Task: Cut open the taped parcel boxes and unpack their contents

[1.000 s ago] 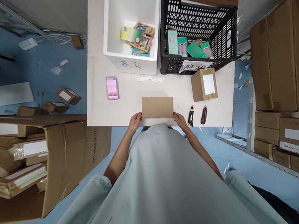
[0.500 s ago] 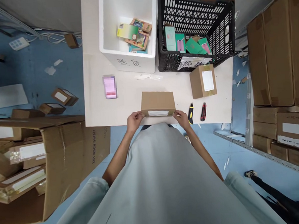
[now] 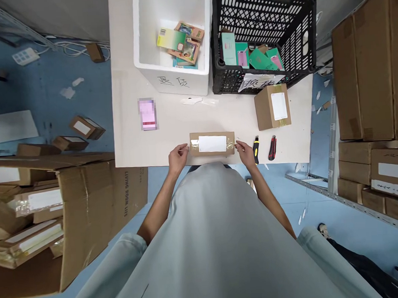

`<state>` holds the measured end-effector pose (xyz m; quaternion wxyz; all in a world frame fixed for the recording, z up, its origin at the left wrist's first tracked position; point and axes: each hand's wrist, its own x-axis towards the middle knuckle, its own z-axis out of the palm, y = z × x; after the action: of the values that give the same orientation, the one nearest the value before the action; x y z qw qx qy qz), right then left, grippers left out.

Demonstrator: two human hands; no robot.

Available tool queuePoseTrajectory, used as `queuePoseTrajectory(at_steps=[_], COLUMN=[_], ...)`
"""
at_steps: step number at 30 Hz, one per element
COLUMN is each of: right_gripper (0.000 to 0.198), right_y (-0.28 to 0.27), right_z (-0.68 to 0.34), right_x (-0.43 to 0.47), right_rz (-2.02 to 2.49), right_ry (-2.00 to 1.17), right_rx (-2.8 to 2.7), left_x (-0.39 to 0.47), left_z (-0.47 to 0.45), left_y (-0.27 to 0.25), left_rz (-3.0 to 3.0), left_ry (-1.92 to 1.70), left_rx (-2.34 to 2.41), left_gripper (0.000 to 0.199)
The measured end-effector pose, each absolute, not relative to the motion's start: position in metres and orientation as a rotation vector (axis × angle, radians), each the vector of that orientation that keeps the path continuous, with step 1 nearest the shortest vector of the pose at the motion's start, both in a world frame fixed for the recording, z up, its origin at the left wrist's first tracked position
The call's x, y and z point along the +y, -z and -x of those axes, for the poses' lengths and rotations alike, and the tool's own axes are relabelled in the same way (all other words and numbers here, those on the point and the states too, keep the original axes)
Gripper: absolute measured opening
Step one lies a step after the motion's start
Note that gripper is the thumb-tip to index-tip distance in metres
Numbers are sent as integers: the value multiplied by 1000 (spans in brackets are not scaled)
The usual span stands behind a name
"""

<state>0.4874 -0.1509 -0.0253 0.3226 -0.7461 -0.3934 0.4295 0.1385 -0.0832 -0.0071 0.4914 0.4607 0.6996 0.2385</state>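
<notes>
A small oblong cardboard box [image 3: 195, 149] lies at the front edge of the table, its white label [image 3: 212, 143] facing up and clear tape over both ends. My left hand [image 3: 178, 158] is at the left end of this box, its fingers drawn together, with the fingertips at the edge. At the opposite end, my right hand [image 3: 245, 153] has its fingertips against the taped side. Right of that hand lie a yellow-and-black utility knife [image 3: 256, 150] and a red-and-black utility knife [image 3: 272, 148].
A white foam bin [image 3: 181, 82] and a black plastic crate [image 3: 265, 79], both with small packages inside, stand at the back. A taller cardboard box [image 3: 263, 111] sits at right, a pink blurred item [image 3: 148, 114] at left. A large open carton [image 3: 88, 209] stands left of the table.
The cardboard box has been turned toward me, so its label moved from the near side to the top. Both hands stay at its ends, the right slightly higher.
</notes>
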Motion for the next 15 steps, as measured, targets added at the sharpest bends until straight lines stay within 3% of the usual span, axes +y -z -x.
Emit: queuePoseTrajectory(at_steps=[4, 9, 15], right_gripper=[55, 48, 65], right_y=[32, 43, 53], right_z=[-489, -483, -472], right_x=[-165, -176, -172], right_rz=[2036, 2064, 2049], right_ry=[-1174, -1230, -1305], right_rx=[-990, -993, -973], left_x=[-95, -101, -97], left_z=[-129, -121, -134], left_y=[12, 22, 30], left_rz=[-1134, -1193, -1232], left_ry=[-506, -351, -276], left_rx=[1773, 1765, 1629], left_gripper=[26, 34, 44])
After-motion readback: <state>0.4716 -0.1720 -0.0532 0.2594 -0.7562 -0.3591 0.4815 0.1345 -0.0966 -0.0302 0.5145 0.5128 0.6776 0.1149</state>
